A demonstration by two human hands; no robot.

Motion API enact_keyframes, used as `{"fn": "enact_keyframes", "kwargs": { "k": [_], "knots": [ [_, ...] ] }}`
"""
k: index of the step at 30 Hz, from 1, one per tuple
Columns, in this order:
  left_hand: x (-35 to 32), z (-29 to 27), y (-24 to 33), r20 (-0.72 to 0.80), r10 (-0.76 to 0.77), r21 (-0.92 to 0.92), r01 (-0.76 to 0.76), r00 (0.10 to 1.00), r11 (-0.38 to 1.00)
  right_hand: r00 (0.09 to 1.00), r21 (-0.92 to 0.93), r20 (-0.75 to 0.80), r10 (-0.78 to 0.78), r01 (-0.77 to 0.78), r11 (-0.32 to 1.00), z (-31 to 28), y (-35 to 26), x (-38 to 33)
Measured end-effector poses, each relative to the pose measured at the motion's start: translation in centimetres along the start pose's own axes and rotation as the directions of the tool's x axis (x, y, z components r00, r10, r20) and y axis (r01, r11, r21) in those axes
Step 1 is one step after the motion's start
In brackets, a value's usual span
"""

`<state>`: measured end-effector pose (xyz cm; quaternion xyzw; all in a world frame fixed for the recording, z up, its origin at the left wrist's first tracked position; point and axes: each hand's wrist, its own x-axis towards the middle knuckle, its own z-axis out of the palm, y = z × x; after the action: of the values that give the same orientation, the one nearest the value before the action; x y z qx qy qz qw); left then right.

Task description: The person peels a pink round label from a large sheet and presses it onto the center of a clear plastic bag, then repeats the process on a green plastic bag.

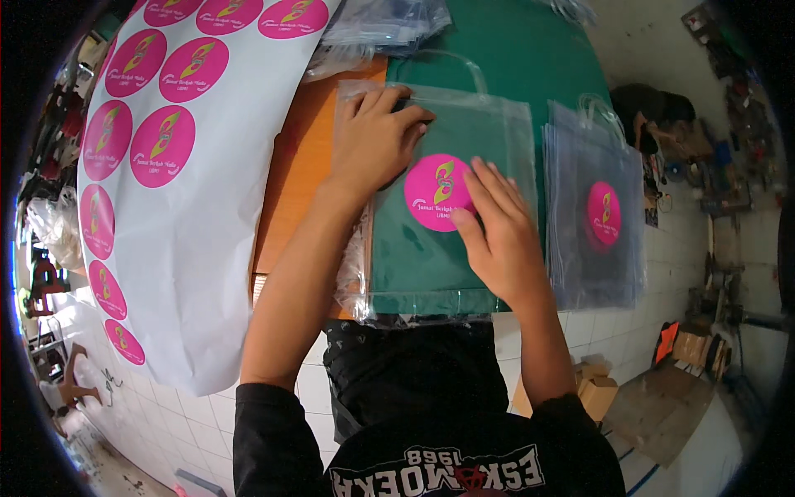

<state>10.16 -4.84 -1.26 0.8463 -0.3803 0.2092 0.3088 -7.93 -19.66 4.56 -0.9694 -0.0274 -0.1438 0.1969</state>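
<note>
Left grip (381, 137) bends its fingers over the upper left part of a clear plastic bag (422, 273); its palm is turned away and the underside is hidden, so I cannot tell whether it pinches anything or only presses down. Something dark shows beneath those fingers, too covered to make out. Right grip (501, 228) is spread wide, nearly flat, thumb apart from the fingers, at the right edge of a round pink sticker (435, 190); the hand covers a little of that edge. The bag lies on the green part of the counter (513, 50), in front of the person, its see-through outline hard to follow at the left, where crumpled plastic (352, 269) gathers. Just right of it lies a stack of clear bags (571, 265), the top one showing a pink sticker too; how many are beneath is unclear. At the left hangs a white sheet of pink stickers (207, 248), cut off at the upper edge, as is a bundle of clear plastic (381, 21). A cardboard box (598, 393) is partly hidden behind the right arm.
</note>
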Motion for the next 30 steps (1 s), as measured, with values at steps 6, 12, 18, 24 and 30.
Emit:
{"fn": "enact_keyframes", "kwargs": {
  "k": [6, 12, 18, 24, 30],
  "knots": [
    [0.1, 0.0, 0.0, 0.008, -0.018, 0.008, 0.018, 1.0, 1.0, 0.988, -0.082, 0.145, -0.045, 0.058, 0.995, 2.6, 1.5, 1.3],
    [-0.1, 0.0, 0.0, 0.007, -0.048, -0.001, 0.048, 0.999, 0.999, 0.979, -0.078, 0.2, -0.028, 0.044, 0.996, 1.1, -0.2, -3.0],
    [0.0, -0.3, -0.1, 0.057, -0.044, 0.005, 0.043, 0.997, 0.999, 0.975, 0.12, 0.205, -0.083, 0.059, 0.991, -0.5, -1.5, -5.5],
    [0.0, 0.0, -0.3, 0.05, -0.021, 0.005, 0.021, 0.999, 1.0, 0.981, 0.428, 0.158, 0.109, -0.168, 0.888, -1.2, -1.8, -1.1],
    [0.1, -0.3, -0.3, 0.044, -0.026, -0.013, 0.026, 0.999, 1.0, 0.993, -0.085, 0.122, -0.006, 0.016, 0.996, 3.1, 1.1, 2.1]
  ]
}}
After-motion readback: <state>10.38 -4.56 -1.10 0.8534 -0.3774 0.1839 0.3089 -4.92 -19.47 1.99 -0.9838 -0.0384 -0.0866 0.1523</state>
